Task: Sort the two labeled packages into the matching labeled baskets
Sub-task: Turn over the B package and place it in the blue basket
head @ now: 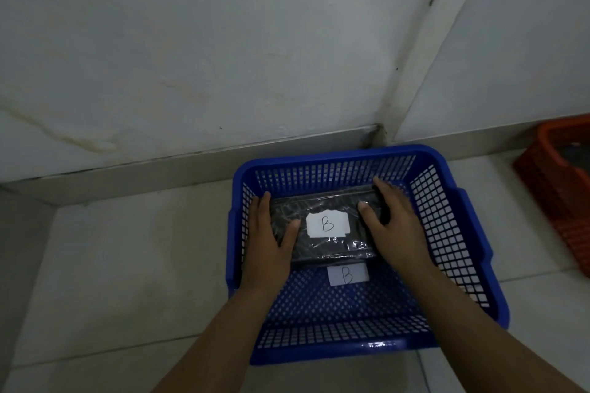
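Observation:
A blue plastic basket stands on the tiled floor near the wall corner, with a white label reading B on its bottom. Inside it, towards the far wall, is a dark package in clear wrap carrying a white B sticker. My left hand grips the package's left end, thumb on top. My right hand grips its right end, fingers curled over the far right corner. Whether the package rests on the basket floor or hovers just above it, I cannot tell.
An orange basket sits at the right edge of view, partly cut off, with something dark inside. A white wall and skirting run behind the baskets. Pale floor tiles spread to the left and front of the blue basket.

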